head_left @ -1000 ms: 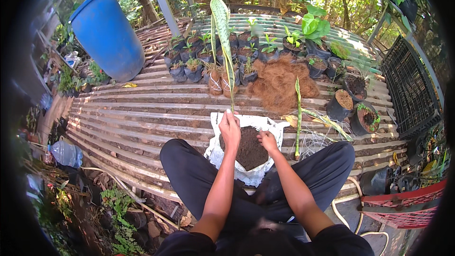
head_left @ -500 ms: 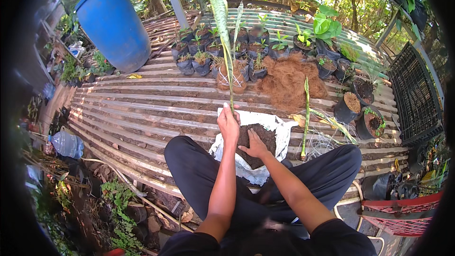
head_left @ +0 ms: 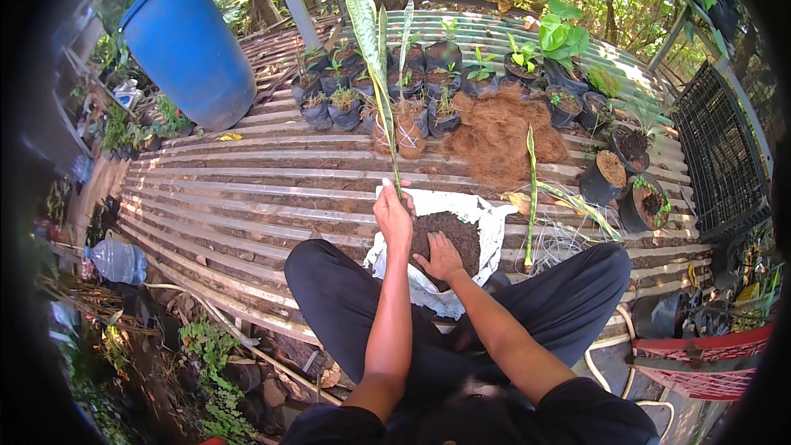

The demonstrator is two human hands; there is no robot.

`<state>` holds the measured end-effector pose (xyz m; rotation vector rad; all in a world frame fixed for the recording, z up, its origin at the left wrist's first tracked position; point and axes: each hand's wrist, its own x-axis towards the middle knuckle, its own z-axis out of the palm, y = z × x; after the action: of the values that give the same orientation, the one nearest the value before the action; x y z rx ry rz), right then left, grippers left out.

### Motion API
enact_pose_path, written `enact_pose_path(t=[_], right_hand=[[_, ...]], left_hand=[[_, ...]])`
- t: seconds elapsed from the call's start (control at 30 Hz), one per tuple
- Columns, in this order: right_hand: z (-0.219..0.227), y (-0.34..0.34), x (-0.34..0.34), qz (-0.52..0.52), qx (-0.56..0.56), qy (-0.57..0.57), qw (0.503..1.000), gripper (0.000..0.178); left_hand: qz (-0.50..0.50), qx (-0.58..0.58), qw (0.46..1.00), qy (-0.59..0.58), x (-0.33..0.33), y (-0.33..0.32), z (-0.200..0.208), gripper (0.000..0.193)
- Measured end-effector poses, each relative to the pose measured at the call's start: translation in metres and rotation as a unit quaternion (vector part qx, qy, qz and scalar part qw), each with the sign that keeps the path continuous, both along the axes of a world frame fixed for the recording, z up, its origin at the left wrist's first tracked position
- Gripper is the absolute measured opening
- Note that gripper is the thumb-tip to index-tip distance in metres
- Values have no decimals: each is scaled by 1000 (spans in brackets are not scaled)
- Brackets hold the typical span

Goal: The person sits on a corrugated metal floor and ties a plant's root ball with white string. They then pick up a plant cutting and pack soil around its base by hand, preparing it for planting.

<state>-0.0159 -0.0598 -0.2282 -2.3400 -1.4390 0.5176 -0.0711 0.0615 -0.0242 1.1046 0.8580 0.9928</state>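
My left hand (head_left: 395,214) is closed round the base of a tall snake plant leaf (head_left: 376,66), green with pale yellow edges, which it holds upright. The lower end of the leaf is hidden by the fingers. Between my legs sits a white sack (head_left: 493,235) with its rim rolled down, full of dark soil (head_left: 463,233). My right hand (head_left: 442,259) rests on the soil surface with its fingers spread. Right of the sack, a second, narrow snake plant leaf (head_left: 531,198) lies on the ribbed sheet.
Brown coconut fibre (head_left: 503,140) is heaped beyond the sack, beside rows of small plants in black bags (head_left: 344,115). White string (head_left: 568,247) and a yellowing leaf (head_left: 585,213) lie at right, near black pots (head_left: 601,180). A blue barrel (head_left: 194,49) stands far left, a black crate (head_left: 721,148) far right.
The view has shifted slightly. The upright leaf leans a little more to the left at its top. My right hand stays on the soil, nearly unmoved.
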Motion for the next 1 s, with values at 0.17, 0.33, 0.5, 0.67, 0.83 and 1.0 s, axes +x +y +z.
enact_pose_path(t=[0.17, 0.33, 0.5, 0.67, 0.83, 1.0], right_hand=[[9, -12, 1, 10, 42, 9, 999, 77], [14, -23, 2, 26, 88, -3, 996, 74], [14, -20, 17, 67, -13, -6, 998, 80], [12, 6, 30, 38, -17, -40, 998, 101], [10, 14, 22, 35, -116, 31, 992, 107], [8, -5, 13, 25, -39, -15, 999, 99]], left_hand=[[-2, -1, 1000, 4, -2, -1, 0, 52], [2, -1, 1000, 11, -6, 0, 2, 50], [1, -6, 1000, -6, -8, -2, 3, 49], [7, -23, 1000, 2, -6, 0, 0, 51], [12, -18, 1000, 9, -6, 2, -4, 53], [8, -39, 999, -9, -5, 2, -5, 50]])
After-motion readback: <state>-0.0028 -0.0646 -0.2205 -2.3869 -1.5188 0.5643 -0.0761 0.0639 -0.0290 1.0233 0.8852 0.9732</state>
